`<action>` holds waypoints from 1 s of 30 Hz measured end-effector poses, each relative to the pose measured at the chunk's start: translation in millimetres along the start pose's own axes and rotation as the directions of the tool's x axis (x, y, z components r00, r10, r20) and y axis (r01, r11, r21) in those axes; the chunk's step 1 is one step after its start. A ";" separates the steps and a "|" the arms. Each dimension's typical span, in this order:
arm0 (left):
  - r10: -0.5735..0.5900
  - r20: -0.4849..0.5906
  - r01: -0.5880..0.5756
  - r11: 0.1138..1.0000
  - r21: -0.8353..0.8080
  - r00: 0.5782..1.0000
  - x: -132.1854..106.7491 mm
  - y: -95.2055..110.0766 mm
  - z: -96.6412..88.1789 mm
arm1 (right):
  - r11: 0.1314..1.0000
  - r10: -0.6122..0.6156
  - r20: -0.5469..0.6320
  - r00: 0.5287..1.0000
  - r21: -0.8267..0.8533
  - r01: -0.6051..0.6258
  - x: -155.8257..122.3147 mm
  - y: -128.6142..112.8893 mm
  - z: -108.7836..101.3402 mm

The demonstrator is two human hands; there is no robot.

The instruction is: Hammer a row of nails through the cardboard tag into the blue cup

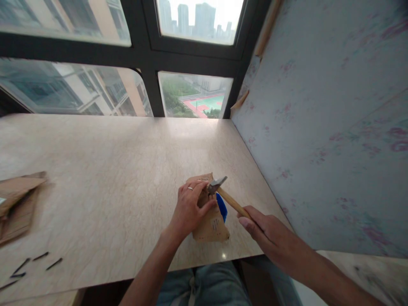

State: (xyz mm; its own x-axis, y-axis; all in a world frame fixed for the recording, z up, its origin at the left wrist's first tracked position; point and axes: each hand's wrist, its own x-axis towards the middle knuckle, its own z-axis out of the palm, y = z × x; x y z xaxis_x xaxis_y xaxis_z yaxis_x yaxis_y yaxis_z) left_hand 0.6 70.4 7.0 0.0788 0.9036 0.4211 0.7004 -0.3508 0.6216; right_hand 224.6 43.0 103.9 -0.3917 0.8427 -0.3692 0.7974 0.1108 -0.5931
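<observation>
My left hand (pixel 190 207), a ring on one finger, rests on a small piece of brown cardboard (pixel 211 223) on the beige marble table (pixel 121 178), its thumb and fingers pinched together by the hammer head. Whether it holds a nail is too small to tell. My right hand (pixel 259 227) grips the wooden handle of a small hammer (pixel 223 193). The metal head sits over the cardboard, right beside my left fingers. A blue object (pixel 222 206) shows partly from under the cardboard.
Folded brown cardboard (pixel 17 204) lies at the table's left edge. Several dark nails (pixel 35 261) lie near the front left corner. A pale patterned wall (pixel 325 127) borders the table on the right. Windows (pixel 194 95) run behind. My jeans (pixel 207 284) show below the table edge.
</observation>
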 end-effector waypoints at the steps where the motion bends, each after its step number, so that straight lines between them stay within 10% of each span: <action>1: 0.000 -0.004 0.000 1.000 -0.004 1.000 0.1 0.2 -0.1 | 1.000 0.000 -0.006 1.000 0.021 0.001 -1.5 -0.3 -1.6; 8: 0.007 -0.028 -0.008 0.998 -0.063 1.000 1.5 3.0 -2.4 | 0.986 -0.007 -0.052 0.999 0.167 0.015 -8.3 3.2 -5.1; 21: 0.014 0.008 -0.014 0.999 -0.035 1.000 4.4 7.7 -6.1 | 0.876 0.236 -0.370 0.899 0.481 -0.032 21.4 13.2 84.4; 30: 0.000 -0.046 -0.002 0.999 -0.039 0.999 7.2 8.4 -3.6 | 0.831 0.275 -0.439 0.855 0.555 0.018 25.0 15.1 102.8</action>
State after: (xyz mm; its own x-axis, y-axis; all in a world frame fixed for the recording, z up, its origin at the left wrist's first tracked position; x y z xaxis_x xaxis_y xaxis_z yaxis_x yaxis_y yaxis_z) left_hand 4.5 73.0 17.7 0.0467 0.8913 0.4509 0.6720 -0.3620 0.6460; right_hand 179.7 11.6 12.2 0.0855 0.9826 -0.1649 0.4012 -0.1855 -0.8970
